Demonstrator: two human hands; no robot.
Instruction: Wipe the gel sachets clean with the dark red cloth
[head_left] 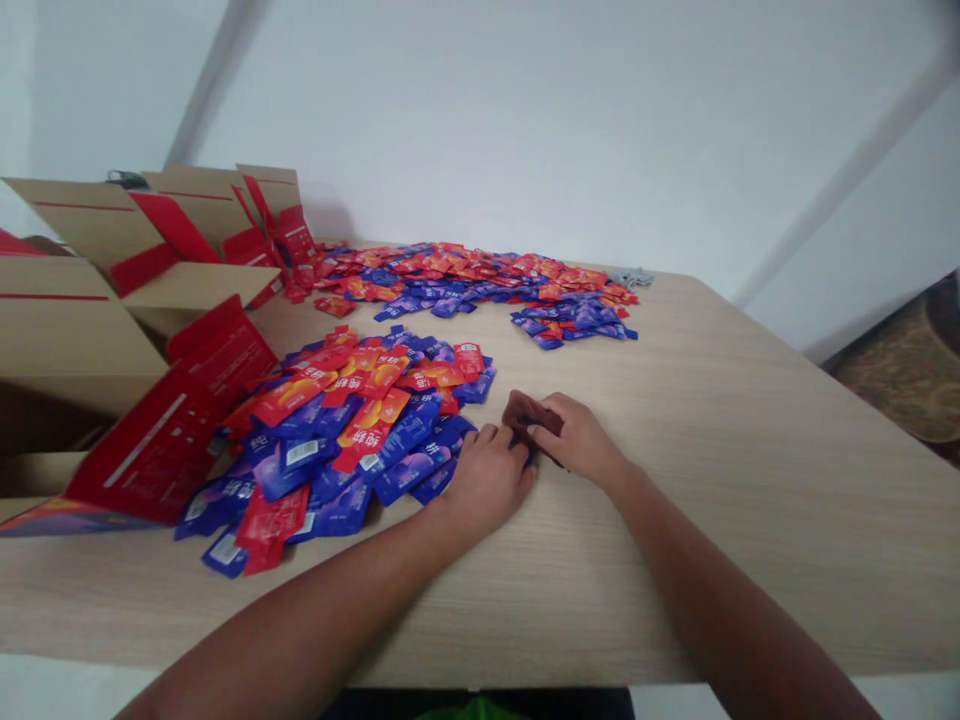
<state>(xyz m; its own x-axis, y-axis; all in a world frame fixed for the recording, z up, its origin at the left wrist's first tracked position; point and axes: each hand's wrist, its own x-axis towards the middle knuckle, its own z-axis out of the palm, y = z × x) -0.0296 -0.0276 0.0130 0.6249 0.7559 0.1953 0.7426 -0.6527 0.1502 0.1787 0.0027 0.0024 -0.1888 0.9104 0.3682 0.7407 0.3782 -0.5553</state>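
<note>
In the head view, my right hand is closed, pinching a thin, reddish-brown folded piece that looks like a small pouch standing partly open. My left hand rests on the table just left of it, fingers curled down at the piece's lower edge. A bit of dark blue packet shows by those fingertips, but what they grip is hidden. Directly left of my left hand lies a loose heap of small flat packets, red-orange and blue-purple, some with white lettering and barcodes.
Open cardboard boxes with red flaps stand on the left, one red flap leaning against the near heap. A long pile of similar packets runs along the back by the wall. Small grey pieces lie at its right end on the pale wooden table.
</note>
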